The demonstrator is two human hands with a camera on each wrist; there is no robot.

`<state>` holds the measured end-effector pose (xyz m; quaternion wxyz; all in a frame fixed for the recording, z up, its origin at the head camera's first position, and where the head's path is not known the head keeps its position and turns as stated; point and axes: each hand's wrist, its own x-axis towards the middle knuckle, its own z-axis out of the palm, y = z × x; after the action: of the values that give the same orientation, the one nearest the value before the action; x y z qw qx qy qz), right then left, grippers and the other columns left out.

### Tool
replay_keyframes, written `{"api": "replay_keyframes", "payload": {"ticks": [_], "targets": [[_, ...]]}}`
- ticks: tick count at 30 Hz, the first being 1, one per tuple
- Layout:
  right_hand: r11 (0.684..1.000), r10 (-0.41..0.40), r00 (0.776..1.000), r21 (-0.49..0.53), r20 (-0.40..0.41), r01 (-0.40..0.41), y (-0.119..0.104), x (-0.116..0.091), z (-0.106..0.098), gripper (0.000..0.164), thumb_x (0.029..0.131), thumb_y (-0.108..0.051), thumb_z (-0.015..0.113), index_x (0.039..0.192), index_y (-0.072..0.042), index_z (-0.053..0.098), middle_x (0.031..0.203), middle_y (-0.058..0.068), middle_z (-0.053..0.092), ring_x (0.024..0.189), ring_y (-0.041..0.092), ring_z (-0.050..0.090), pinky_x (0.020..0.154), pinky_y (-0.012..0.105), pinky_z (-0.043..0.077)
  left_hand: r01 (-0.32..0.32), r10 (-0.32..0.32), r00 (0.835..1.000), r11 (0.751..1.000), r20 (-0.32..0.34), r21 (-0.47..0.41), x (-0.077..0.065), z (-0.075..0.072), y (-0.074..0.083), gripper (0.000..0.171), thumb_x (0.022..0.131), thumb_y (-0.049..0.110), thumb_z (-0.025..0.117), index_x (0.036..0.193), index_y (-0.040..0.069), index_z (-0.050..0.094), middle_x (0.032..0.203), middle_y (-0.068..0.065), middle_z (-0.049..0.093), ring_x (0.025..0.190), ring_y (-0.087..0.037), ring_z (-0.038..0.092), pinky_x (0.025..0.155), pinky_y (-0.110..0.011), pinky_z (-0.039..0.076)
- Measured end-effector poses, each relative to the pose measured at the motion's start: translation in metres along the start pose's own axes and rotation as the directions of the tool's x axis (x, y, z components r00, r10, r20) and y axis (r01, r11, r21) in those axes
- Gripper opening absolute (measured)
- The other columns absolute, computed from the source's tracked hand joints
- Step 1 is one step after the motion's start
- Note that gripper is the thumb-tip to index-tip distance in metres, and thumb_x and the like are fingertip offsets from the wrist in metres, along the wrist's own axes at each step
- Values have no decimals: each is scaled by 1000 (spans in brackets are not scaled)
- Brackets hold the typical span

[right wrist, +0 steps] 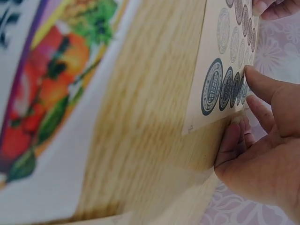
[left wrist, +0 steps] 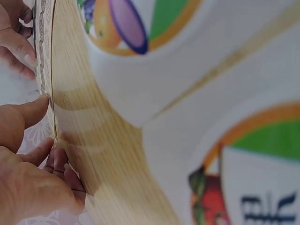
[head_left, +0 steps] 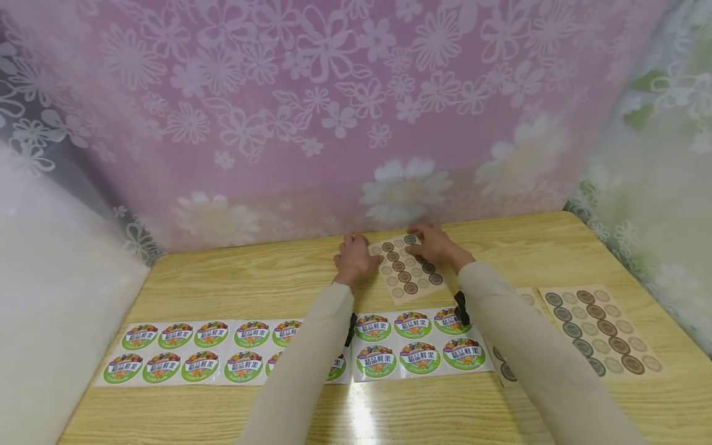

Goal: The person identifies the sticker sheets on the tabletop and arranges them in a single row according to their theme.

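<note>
A tan sheet of round brown and dark grey stickers (head_left: 398, 266) lies slightly askew near the back of the table. At its left edge my left hand (head_left: 355, 258) pinches it, the thumb on top and the fingers curled at the rim, as the left wrist view shows. My right hand (head_left: 436, 244) grips the far right edge. In the right wrist view the thumb (right wrist: 262, 84) presses on the printed face while the other fingers bend beside the edge. Part of the sheet's right side is hidden under that hand.
White sheets of fruit stickers (head_left: 419, 357) run in a row along the front of the wooden table (head_left: 222, 284). More tan sticker sheets (head_left: 601, 330) lie at the right, one partly hidden under my right sleeve (head_left: 534, 346). A flowered pink curtain (head_left: 311, 148) hangs behind the table.
</note>
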<state>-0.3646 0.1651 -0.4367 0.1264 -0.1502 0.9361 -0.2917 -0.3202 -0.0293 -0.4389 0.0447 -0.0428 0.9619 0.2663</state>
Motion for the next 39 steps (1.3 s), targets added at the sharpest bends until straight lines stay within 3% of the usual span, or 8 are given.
{"api": "replay_keyframes", "payload": {"ticks": [7, 14, 21, 28, 32, 35, 39], "targets": [[1000, -3, 1000, -2, -14, 3, -1, -1, 0, 56, 95, -23, 60, 141, 3, 41, 133, 31, 40, 122, 44, 36, 100, 54, 32, 18, -18, 1000, 999, -6, -26, 0, 1, 1, 45, 88, 37, 69, 121, 11, 54, 122, -10, 43, 114, -30, 43, 94, -51, 35], [1000, 15, 1000, 23, -24, -15, 2, -4, 2, 55, 95, -23, 60, 141, 1, 42, 133, 31, 37, 119, 44, 40, 97, 54, 35, 11, -12, 999, 1000, -43, -24, -1, 4, 3, 45, 86, 36, 71, 119, 13, 50, 119, -9, 47, 114, -30, 45, 92, -52, 36], [999, 20, 998, 33, -53, -18, 3, -5, 5, 53, 95, -23, 61, 139, 1, 44, 132, 30, 37, 117, 44, 40, 95, 54, 35, 0, -1, 1000, 999, -30, -35, -2, 4, 4, 46, 86, 33, 72, 122, 15, 48, 89, -1, 59, 102, -28, 55, 91, -51, 35], [998, 9, 999, 57, -48, -6, -3, -6, 5, 56, 94, -22, 62, 140, 3, 42, 133, 31, 33, 114, 43, 42, 93, 54, 37, -63, 63, 998, 988, -1, -144, -1, -4, -5, 43, 89, 23, 69, 129, 16, 53, 92, 2, 61, 89, -20, 57, 92, -52, 32], [997, 16, 999, 79, -47, -13, -3, -7, 4, 62, 94, -23, 62, 143, 5, 36, 134, 31, 32, 114, 43, 43, 94, 53, 37, -111, 110, 994, 951, -22, -289, -1, -8, -9, 35, 91, 17, 66, 126, 13, 59, 93, 0, 62, 86, -19, 58, 86, -44, 42], [996, 6, 999, 86, -53, -1, -1, -7, 4, 63, 95, -25, 60, 143, 7, 35, 134, 31, 35, 117, 43, 42, 98, 52, 36, -163, 153, 987, 901, -56, -401, 0, -11, -8, 33, 92, 12, 65, 125, 8, 61, 96, -5, 61, 87, -21, 60, 75, -37, 49], [984, -5, 998, 176, -55, 15, 4, -7, 1, 46, 98, -21, 56, 129, 11, 45, 115, 27, 48, 104, 39, 48, 88, 45, 41, -239, 204, 971, 828, -124, -508, 1, -16, -5, 35, 91, 6, 65, 125, 3, 60, 99, -11, 61, 91, -23, 61, 74, -32, 52]]}}
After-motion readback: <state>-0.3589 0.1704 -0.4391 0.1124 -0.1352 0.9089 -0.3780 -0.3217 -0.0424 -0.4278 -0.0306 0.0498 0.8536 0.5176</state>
